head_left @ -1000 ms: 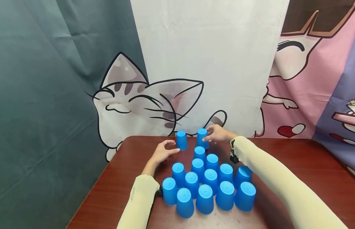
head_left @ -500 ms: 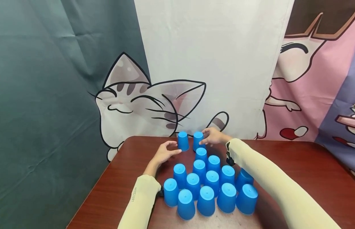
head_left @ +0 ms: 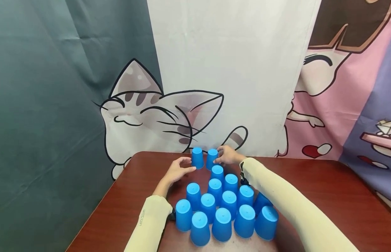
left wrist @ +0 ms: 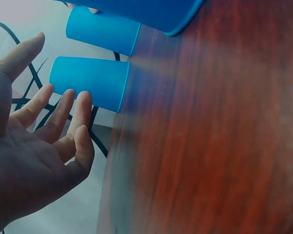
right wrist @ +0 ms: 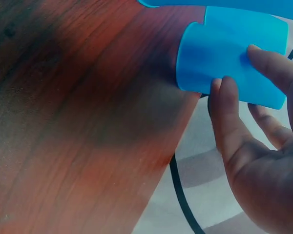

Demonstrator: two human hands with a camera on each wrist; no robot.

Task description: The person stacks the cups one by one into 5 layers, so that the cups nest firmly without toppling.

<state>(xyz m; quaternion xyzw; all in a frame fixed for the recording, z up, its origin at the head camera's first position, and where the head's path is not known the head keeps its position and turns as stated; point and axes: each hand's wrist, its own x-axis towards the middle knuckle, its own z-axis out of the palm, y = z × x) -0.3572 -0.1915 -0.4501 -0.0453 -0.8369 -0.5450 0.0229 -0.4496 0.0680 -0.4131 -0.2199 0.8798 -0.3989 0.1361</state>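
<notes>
Two upside-down blue cups stand side by side near the far table edge. My right hand [head_left: 227, 155] pinches the right one of them, a blue cup [head_left: 211, 160]; in the right wrist view, thumb and fingers lie on either side of this cup [right wrist: 210, 56]. My left hand [head_left: 176, 170] is just left of the other blue cup [head_left: 197, 158], thumb and fingers spread. In the left wrist view, its fingertips [left wrist: 84, 97] are right at that cup [left wrist: 95, 78], while the thumb points away from it.
Several more upside-down blue cups [head_left: 222, 224] stand in staggered rows nearer the front, between my forearms. They sit on a reddish-brown wooden table [head_left: 308, 182]. A curtain printed with a cartoon cat [head_left: 151, 115] hangs behind the far edge.
My right hand has slid its cup leftward, narrowing the gap to the other back cup. The left hand has stayed beside its cup. The head view has shifted slightly.
</notes>
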